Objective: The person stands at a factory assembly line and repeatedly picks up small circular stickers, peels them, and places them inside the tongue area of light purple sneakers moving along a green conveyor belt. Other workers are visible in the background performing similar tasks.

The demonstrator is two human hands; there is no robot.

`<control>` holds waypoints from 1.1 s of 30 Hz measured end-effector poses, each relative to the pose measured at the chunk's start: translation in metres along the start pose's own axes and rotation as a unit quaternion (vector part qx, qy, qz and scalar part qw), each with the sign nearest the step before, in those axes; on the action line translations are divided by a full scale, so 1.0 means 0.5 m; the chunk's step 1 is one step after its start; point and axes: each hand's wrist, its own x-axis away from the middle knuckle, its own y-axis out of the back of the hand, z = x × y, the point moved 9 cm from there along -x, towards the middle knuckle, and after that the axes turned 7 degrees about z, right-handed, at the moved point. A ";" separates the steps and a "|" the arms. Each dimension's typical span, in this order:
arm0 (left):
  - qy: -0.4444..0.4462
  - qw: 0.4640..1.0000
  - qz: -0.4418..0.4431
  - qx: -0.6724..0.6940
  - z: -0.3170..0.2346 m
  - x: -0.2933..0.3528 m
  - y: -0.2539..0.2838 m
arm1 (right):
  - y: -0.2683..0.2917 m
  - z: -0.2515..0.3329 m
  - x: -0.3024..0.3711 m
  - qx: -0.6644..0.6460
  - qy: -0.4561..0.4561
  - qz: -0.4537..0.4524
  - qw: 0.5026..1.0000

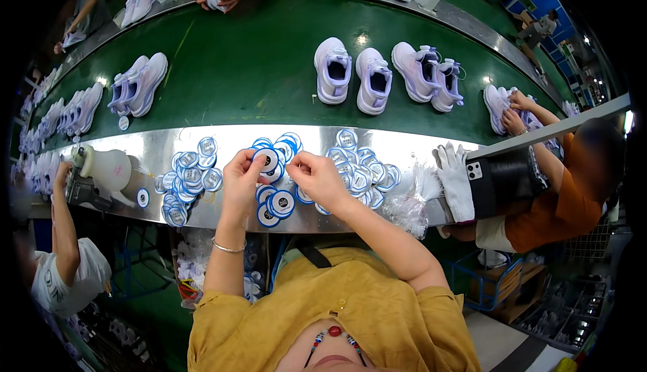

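**One tag [271, 161] in hand, piles on the bench [151, 149]**

The left hand [238, 182] pinches the round tag above the middle pile [281, 203]; the right hand [319, 180] has its fingertips pressed together just beside it, their contents indiscernible. This tag appears partway through handling. Many others lie in the middle, left [190, 178] and right piles [361, 175]; which are finished cannot be told. Beyond, shoes [374, 85] stand on the green surface [242, 55].
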 end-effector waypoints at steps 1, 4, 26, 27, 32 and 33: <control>-0.002 1.000 -0.002 0.024 0.000 0.001 -0.011 | 0.005 0.009 -0.001 0.005 0.007 -0.012 1.000; -0.004 0.998 0.014 0.063 -0.002 -0.004 -0.037 | 0.024 0.015 -0.003 0.043 -0.007 -0.034 0.999; -0.010 0.991 0.117 0.071 0.009 -0.089 -0.179 | 0.134 -0.001 -0.021 0.039 0.072 -0.054 0.995; -0.031 0.992 0.110 0.052 -0.004 -0.092 -0.191 | 0.143 -0.017 -0.035 -0.009 0.058 -0.037 0.998; -0.101 0.989 0.104 -0.028 -0.026 -0.139 -0.219 | 0.166 -0.067 -0.079 -0.138 0.063 0.033 0.988; -0.090 0.989 0.107 -0.045 -0.019 -0.150 -0.221 | 0.175 -0.081 -0.086 -0.155 0.046 0.032 0.986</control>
